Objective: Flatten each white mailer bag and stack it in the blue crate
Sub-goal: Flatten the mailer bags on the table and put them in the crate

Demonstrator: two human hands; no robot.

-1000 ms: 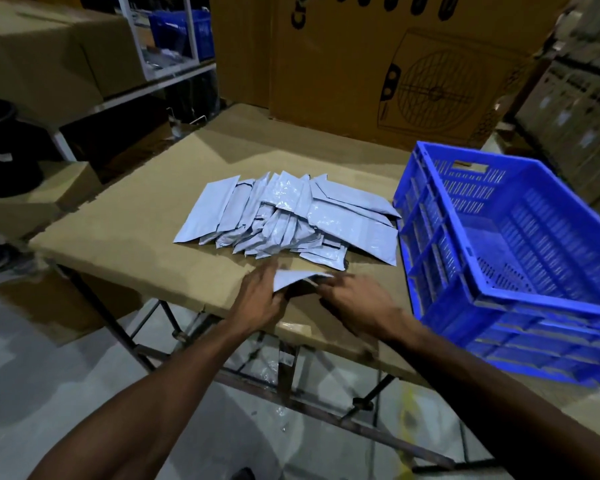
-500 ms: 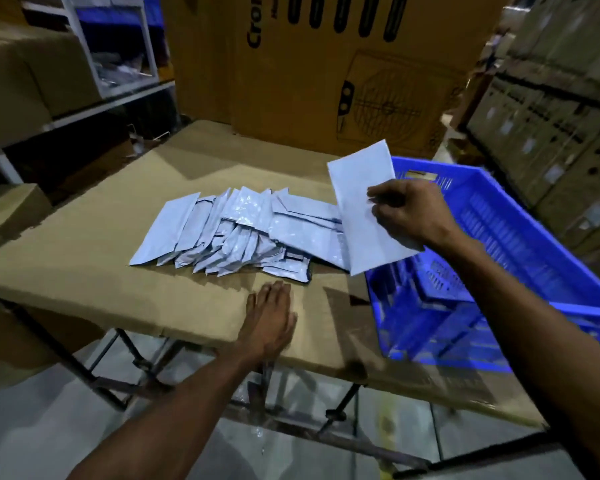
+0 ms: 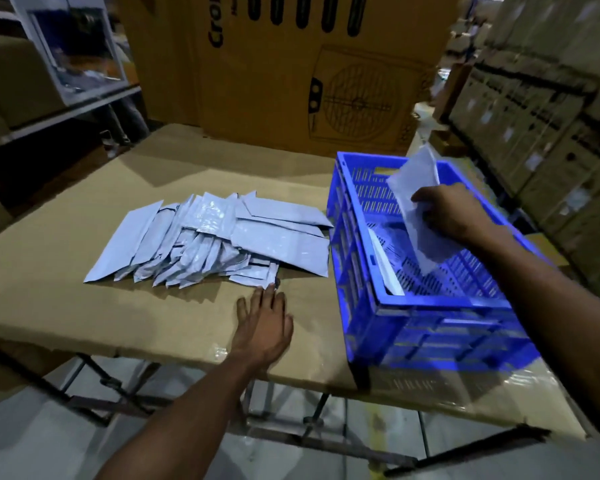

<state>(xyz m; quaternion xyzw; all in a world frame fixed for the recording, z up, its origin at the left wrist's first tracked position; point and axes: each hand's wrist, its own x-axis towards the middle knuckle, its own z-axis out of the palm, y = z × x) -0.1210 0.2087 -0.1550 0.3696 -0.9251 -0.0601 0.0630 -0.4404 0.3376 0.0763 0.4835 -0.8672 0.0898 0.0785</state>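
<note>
Carton [image 3: 291,74] reads "Cro…", perhaps cut off; right hand [image 3: 447,211] pinches mailer [image 3: 416,188] over crate [image 3: 430,303]; left hand [image 3: 262,323] flat on cardboard tabletop [image 3: 84,313].

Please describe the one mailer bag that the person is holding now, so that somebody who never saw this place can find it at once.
Find the blue crate at the right of the cardboard-covered table. Above its inside, the right hand holds one white mailer bag, tilted, its lower end down in the crate. Unlike the pile of bags lying left of the crate, it is lifted and gripped.
</note>
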